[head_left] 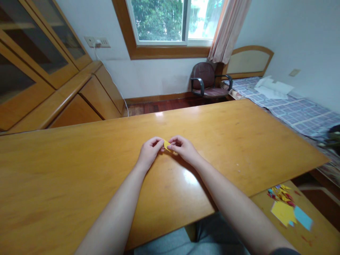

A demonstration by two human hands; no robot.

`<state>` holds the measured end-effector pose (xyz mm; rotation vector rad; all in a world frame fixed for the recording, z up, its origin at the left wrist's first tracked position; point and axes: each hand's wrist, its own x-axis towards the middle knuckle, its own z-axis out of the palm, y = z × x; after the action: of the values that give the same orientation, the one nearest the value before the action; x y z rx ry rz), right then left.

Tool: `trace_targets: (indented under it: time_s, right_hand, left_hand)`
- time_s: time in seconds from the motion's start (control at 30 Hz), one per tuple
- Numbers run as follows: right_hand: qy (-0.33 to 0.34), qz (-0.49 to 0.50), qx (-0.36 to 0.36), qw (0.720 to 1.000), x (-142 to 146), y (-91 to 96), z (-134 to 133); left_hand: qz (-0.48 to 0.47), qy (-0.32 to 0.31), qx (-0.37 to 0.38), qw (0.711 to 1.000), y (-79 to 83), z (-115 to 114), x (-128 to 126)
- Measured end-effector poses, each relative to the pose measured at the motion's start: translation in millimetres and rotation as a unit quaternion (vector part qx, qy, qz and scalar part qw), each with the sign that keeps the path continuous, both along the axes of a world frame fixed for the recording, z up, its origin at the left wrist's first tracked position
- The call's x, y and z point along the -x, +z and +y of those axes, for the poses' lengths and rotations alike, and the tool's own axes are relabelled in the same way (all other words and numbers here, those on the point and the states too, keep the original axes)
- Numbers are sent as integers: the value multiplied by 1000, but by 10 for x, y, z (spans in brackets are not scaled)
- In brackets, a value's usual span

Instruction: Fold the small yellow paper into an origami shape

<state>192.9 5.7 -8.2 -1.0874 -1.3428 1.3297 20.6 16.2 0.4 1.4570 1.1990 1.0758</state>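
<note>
A small folded piece of yellow paper (166, 144) is held just above the wooden table (79, 170), near its middle. My left hand (149, 151) pinches its left end with curled fingers. My right hand (182, 148) pinches its right end, fingers closed too. Both forearms stretch out from the table's near edge. Most of the paper is hidden between the fingertips.
A lower wooden surface at the right front carries yellow paper (283, 212), a blue sheet (303, 217) and several small coloured folded pieces (280, 193). Beyond the table are a dark office chair (208, 80), a bed (292, 106) with white papers, wooden cabinets (47, 71) and a window.
</note>
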Motion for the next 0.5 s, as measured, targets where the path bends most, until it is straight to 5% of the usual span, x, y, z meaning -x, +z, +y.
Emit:
trace_targets:
  time_s: [0.5]
  right_hand:
    - [18, 34, 20, 999, 6, 11, 3]
  left_hand:
    - [-5, 3, 22, 1000, 52, -26, -29]
